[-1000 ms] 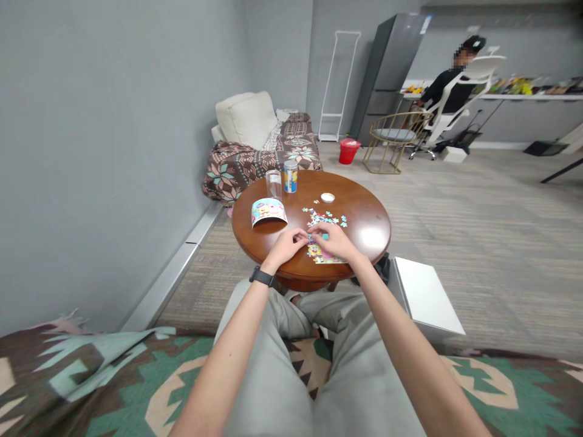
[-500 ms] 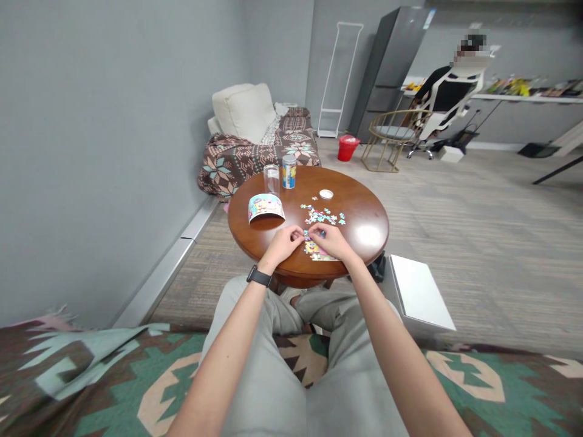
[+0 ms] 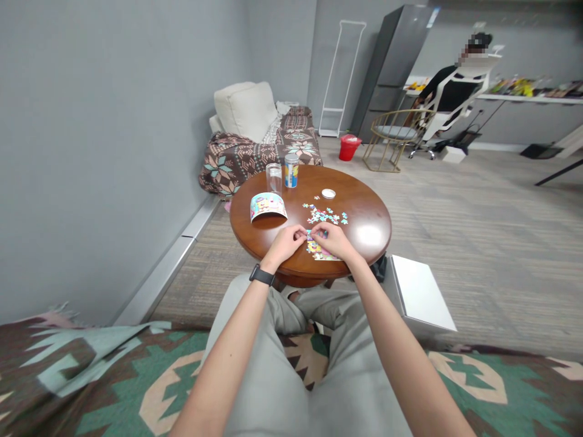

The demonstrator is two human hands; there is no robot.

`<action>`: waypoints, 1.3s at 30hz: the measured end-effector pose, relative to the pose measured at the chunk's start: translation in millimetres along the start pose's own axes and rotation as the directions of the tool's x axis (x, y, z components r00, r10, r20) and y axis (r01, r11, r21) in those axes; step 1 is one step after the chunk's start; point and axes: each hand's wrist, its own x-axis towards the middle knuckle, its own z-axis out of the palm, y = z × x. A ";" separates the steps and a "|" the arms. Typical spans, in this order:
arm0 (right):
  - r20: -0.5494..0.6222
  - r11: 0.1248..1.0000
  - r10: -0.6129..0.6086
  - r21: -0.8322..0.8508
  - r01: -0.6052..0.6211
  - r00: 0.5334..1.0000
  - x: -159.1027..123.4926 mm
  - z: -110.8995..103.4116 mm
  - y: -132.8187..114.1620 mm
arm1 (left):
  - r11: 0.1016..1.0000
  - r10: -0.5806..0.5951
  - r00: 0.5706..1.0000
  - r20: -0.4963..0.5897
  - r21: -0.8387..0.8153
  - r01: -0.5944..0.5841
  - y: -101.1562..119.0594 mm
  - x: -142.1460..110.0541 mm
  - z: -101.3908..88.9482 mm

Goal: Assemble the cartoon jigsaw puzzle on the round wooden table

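On the round wooden table (image 3: 364, 200) lies a partly assembled jigsaw puzzle (image 3: 313, 245) with a yellow, pink and blue print. My left hand (image 3: 291, 239), a black band on its wrist, is closed in a pinch at the puzzle's upper left corner. Opposite it, my right hand (image 3: 331, 238) pinches at the same upper edge, its palm covering part of the puzzle. A puzzle piece (image 3: 309, 232) shows small between the fingertips; its outline is partly hidden. Loose puzzle pieces (image 3: 324, 215) are scattered just beyond my hands.
A curved printed picture sheet (image 3: 268, 207) stands left, before a clear jar (image 3: 274, 178) and a printed can (image 3: 291, 171). A round lid (image 3: 328, 193) lies farther back. Right of the table is a white box (image 3: 421, 288). A person (image 3: 439, 82) sits in the background.
The view has shifted slightly, moving the table a little to the right. Both hands stay pinched at the puzzle's upper edge, with only slight finger movement.
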 end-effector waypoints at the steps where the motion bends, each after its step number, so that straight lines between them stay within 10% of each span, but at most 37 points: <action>1: -0.008 1.000 -0.004 -0.007 0.004 1.000 0.2 0.2 0.4 | 1.000 0.003 1.000 0.002 0.001 -0.003 -0.5 0.0 0.1; 39: -0.043 1.000 -0.015 -0.013 0.014 0.999 1.2 2.2 4.0 | 0.984 0.045 0.998 0.045 0.171 -0.053 -2.6 1.6 0.1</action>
